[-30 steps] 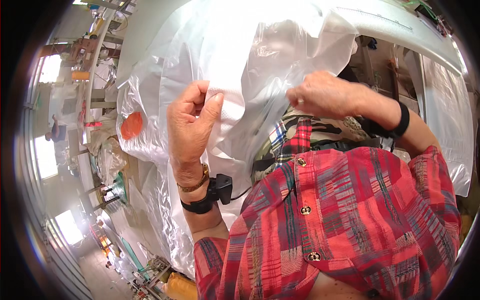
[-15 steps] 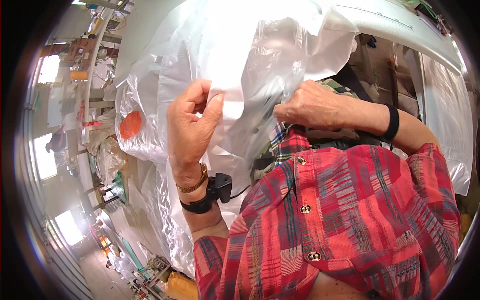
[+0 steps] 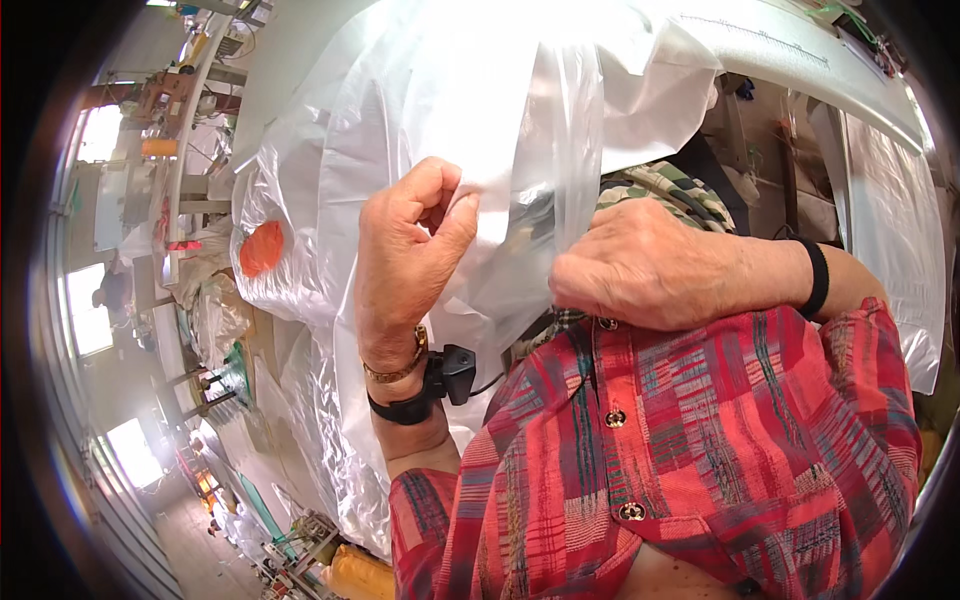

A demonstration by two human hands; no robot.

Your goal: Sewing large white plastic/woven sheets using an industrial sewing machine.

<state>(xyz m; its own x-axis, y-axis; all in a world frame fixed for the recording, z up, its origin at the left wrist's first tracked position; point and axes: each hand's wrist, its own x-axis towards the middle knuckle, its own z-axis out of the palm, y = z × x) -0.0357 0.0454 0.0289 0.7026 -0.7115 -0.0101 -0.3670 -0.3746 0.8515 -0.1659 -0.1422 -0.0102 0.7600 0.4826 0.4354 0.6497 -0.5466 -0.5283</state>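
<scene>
A big sheet of thin, clear plastic film (image 3: 350, 170) spreads over the white table and hangs down over its near edge. My left hand (image 3: 415, 240) pinches a fold of the film between thumb and fingertips. To its right, my right hand (image 3: 640, 265) is closed on a strip of the film, close to my shirt front. Between the two hands the film is drawn taut and wrinkled, with glare washing out its upper part. A round orange-red patch (image 3: 262, 249) shows on the film at the left.
A printed scale (image 3: 765, 40) runs along the white table (image 3: 850, 80) at the far right. Another sheet of clear plastic (image 3: 895, 240) hangs at the right side. On the left lie crumpled plastic (image 3: 215, 320) and a cluttered workshop floor. A yellow bundle (image 3: 358, 574) sits at the bottom.
My right hand has moved down toward my chest, drawing the film with it into a straighter strip. My left hand, still pinching, has shifted slightly right.
</scene>
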